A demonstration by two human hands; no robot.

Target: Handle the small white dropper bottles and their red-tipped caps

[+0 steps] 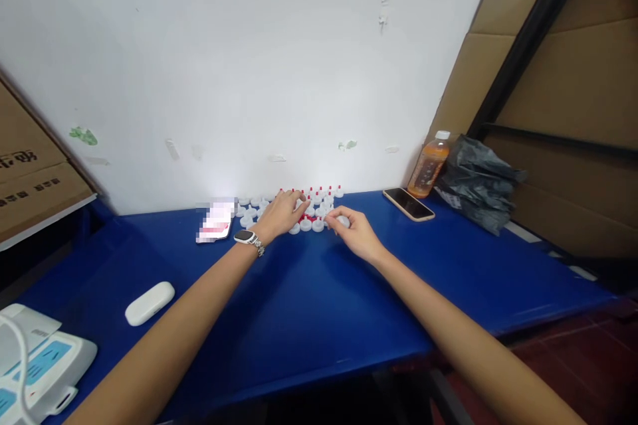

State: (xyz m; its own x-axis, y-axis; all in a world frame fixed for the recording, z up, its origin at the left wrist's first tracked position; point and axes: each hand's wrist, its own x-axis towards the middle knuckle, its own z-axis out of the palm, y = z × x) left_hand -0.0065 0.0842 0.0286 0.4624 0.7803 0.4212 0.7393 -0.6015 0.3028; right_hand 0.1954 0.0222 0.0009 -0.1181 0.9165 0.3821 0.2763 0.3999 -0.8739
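Near edge: we see a white device [37,362] at our left corner of the blue desk [309,305], and a white oblong case [149,303] just beyond it.
Right hand [356,234]: our fingers [333,220] are pinched together on one white cap [343,220], at the front right edge of the cluster.
Left hand [283,212]: it lies spread over the caps [299,209], fingers apart and touching several; a watch [245,236] sits on that wrist.
Caps: small white pieces, some with red tips, packed tight against the wall [249,66].
Risk: we judge that a sweep of the left hand could knock the crowded caps over or scatter them.
Far right: a phone [409,204], a bottle [429,163] and a grey bag [476,179].
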